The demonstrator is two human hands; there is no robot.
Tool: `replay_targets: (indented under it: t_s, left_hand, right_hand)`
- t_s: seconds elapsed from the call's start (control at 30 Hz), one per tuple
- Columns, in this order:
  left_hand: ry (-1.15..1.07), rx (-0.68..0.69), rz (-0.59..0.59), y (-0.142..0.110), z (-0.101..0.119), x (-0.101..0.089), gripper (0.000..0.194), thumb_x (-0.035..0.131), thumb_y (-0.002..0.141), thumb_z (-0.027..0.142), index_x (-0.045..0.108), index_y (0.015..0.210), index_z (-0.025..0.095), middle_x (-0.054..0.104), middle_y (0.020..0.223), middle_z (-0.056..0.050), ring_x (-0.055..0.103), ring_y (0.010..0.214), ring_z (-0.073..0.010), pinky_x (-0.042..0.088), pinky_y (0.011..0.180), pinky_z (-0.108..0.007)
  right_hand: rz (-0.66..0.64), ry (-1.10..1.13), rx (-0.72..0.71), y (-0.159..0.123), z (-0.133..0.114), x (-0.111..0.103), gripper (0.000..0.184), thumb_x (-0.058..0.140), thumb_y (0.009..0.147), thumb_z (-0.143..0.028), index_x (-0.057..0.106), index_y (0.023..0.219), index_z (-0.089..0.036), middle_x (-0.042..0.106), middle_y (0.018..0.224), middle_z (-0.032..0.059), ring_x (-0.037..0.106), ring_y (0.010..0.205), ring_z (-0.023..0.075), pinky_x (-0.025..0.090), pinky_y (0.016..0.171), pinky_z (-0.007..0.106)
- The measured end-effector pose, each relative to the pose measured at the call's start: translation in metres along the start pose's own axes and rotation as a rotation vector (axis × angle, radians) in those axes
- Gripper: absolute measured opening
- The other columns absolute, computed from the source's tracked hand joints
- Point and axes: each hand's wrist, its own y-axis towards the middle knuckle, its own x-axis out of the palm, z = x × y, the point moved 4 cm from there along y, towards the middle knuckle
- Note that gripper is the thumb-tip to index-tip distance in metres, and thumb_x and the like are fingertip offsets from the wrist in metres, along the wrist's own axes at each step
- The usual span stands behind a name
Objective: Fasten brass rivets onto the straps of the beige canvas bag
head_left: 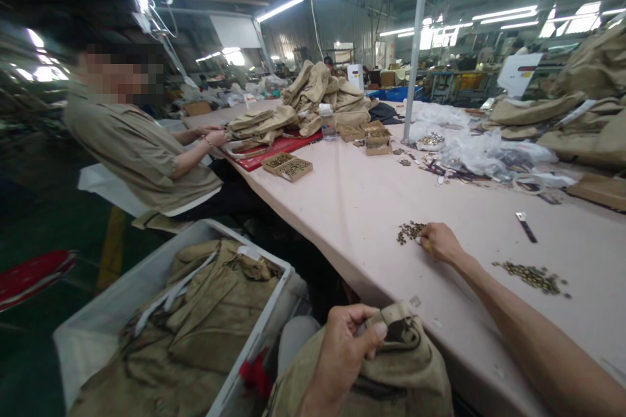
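My left hand pinches the waistband edge of a khaki garment, which lies bunched at the table's front edge. Its thumb presses on top of the folded cloth. Over on the table, my right hand reaches down to a small pile of brass-coloured metal buttons. Those fingertips are drawn together at the pile's right side, and whatever is between them is too small to make out. A second pile of metal buttons lies to the right, beside my forearm.
Left of me stands a white plastic crate full of khaki garments. A co-worker sits beyond it, hands on cloth. On the pink-covered table are boxes of small metal parts, plastic bags, a dark strip and a metal post.
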Motion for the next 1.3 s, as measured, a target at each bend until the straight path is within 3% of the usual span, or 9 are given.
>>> replay_targets:
  t_s: [0.17,0.27,0.33,0.4,0.57,0.7,0.83,1.03,1.3]
  left_hand:
    - [-0.012,-0.01,0.022,0.0,-0.003,0.001,0.036,0.086,0.077,0.043,0.08,0.084,0.008,0.065,0.062,-0.004,0.046,0.051,-0.0086,0.033,0.052,-0.022]
    - [-0.027,-0.022,0.035,-0.003,-0.002,0.003,0.034,0.087,0.074,0.039,0.081,0.085,0.008,0.065,0.062,-0.004,0.046,0.05,-0.0085,0.034,0.051,-0.022]
    - [-0.043,-0.034,0.032,-0.006,-0.003,0.005,0.033,0.088,0.072,0.037,0.081,0.086,0.007,0.065,0.062,-0.004,0.047,0.049,-0.0087,0.035,0.05,-0.022]
    - [-0.044,-0.064,0.03,-0.009,-0.004,0.005,0.032,0.088,0.07,0.033,0.082,0.087,0.007,0.065,0.061,-0.004,0.046,0.048,-0.0087,0.033,0.048,-0.022]
    - [0.016,-0.154,0.054,-0.016,-0.002,0.001,0.029,0.085,0.067,0.024,0.084,0.092,0.008,0.064,0.059,-0.001,0.045,0.046,-0.008,0.031,0.045,-0.021]
    - [0.077,-0.134,0.029,-0.018,0.003,-0.001,0.025,0.083,0.066,0.021,0.084,0.087,0.008,0.069,0.064,-0.003,0.051,0.053,-0.0102,0.038,0.05,-0.021]
    - [0.182,-0.104,0.018,-0.017,0.004,-0.002,0.026,0.081,0.068,0.022,0.085,0.09,0.009,0.075,0.073,-0.007,0.058,0.061,-0.0146,0.041,0.055,-0.024]
    - [0.255,-0.072,0.069,-0.026,0.009,0.0,0.027,0.081,0.068,0.024,0.084,0.09,0.009,0.078,0.078,-0.009,0.063,0.068,-0.0189,0.044,0.058,-0.025]
    - [0.351,-0.023,0.041,-0.042,0.034,0.011,0.021,0.073,0.07,0.017,0.084,0.086,0.01,0.077,0.075,-0.007,0.065,0.067,-0.0196,0.044,0.056,-0.025]
  right_hand:
    - [0.014,-0.028,0.006,0.0,-0.003,0.001,0.026,0.066,0.1,-0.037,0.069,0.085,-0.016,0.072,0.089,0.0046,0.068,0.086,0.0192,0.053,0.083,0.034]
    - [0.029,-0.024,-0.02,-0.009,-0.004,0.002,0.016,0.062,0.097,-0.027,0.068,0.091,-0.013,0.072,0.1,0.0125,0.067,0.091,0.0218,0.049,0.082,0.033]
    - [0.041,-0.007,-0.044,-0.017,-0.006,0.003,0.012,0.059,0.094,-0.022,0.066,0.092,-0.012,0.071,0.101,0.0171,0.066,0.09,0.0238,0.045,0.079,0.032]
    - [0.052,0.029,-0.076,-0.029,-0.013,0.001,0.01,0.057,0.092,-0.022,0.063,0.09,-0.014,0.07,0.095,0.0154,0.065,0.085,0.0236,0.043,0.074,0.032]
    - [0.052,0.229,-0.273,-0.091,-0.06,-0.024,0.007,0.052,0.095,-0.024,0.054,0.089,-0.021,0.06,0.076,0.0002,0.058,0.068,0.0166,0.043,0.066,0.028]
    - [0.08,0.544,-0.591,-0.161,-0.114,-0.062,0.008,0.054,0.094,-0.016,0.051,0.095,-0.023,0.054,0.081,-0.0011,0.053,0.068,0.0154,0.042,0.064,0.028]
    - [0.135,0.514,-0.722,-0.199,-0.146,-0.08,0.022,0.055,0.091,-0.009,0.051,0.107,-0.023,0.054,0.085,0.0004,0.052,0.069,0.016,0.042,0.061,0.028]
    - [0.217,0.267,-0.78,-0.208,-0.16,-0.071,0.017,0.054,0.09,-0.013,0.053,0.105,-0.022,0.058,0.088,0.0044,0.053,0.07,0.0196,0.041,0.06,0.032]
    - [0.173,0.244,-0.815,-0.222,-0.155,-0.071,0.018,0.056,0.095,-0.012,0.054,0.11,-0.02,0.057,0.094,0.0059,0.051,0.075,0.0199,0.042,0.065,0.033]
